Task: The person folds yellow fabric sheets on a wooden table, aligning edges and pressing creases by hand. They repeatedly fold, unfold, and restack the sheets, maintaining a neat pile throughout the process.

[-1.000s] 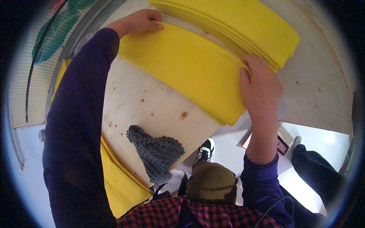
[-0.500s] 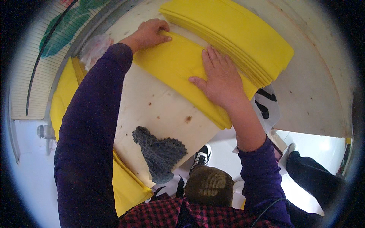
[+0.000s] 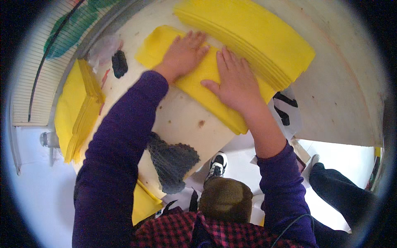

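Observation:
A long strip of folded yellow cloth (image 3: 198, 89) lies slantwise on the pale table. My left hand (image 3: 182, 58) is laid flat on its upper middle, fingers stretched out and close to the neighbouring stack. Just right of it, my right hand (image 3: 237, 84) presses flat on the same strip, thumb spread, fingertips near the stack's edge. Neither hand grips anything. Behind both hands sits a thick stack of folded yellow cloth (image 3: 252, 35), its many layers showing along the near side.
Another yellow cloth stack (image 3: 74, 111) stands at the table's left edge, near a small black object (image 3: 119, 64). Grey knitted fabric (image 3: 171, 165) lies at the near edge, with yellow cloth (image 3: 144, 202) below. A dark-trousered leg (image 3: 339, 186) shows at lower right.
My left hand has let go of the strip's far left end and moved right, flattening onto the cloth. The small black object has come into sight. My right hand has barely moved.

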{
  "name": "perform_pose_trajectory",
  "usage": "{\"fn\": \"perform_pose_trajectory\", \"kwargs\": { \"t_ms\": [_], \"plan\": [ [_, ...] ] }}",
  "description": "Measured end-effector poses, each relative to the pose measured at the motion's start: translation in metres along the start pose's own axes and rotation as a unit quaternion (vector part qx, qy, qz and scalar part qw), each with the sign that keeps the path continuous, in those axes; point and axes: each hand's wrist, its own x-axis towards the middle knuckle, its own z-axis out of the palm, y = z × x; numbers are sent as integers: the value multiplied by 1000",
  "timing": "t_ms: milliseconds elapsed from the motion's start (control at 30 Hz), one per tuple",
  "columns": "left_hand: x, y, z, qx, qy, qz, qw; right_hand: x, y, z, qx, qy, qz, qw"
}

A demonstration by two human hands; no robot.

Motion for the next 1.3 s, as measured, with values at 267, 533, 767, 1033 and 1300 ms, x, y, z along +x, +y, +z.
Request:
{"fn": "perform_pose_trajectory", "kwargs": {
  "t_ms": [267, 533, 767, 1033, 1300],
  "plan": [
    [6, -68, 12, 118, -31, -40, 992, -7, 2, -6, -3, -3, 12, 1000],
    [6, -73, 11, 62, -4, -145, 988, -38, 19, -16, -20, -31, 19, 999],
    [8, -68, 3, 47, -18, -188, 981, -72, 26, -34, 4, -42, 35, 998],
    [-9, -71, -19, 45, -33, -231, 971, -71, 26, -29, -22, -57, 51, 997],
    [-138, -66, -156, -35, 101, -83, 991, -72, 23, -42, -35, -43, 62, 997]
  ]
}}
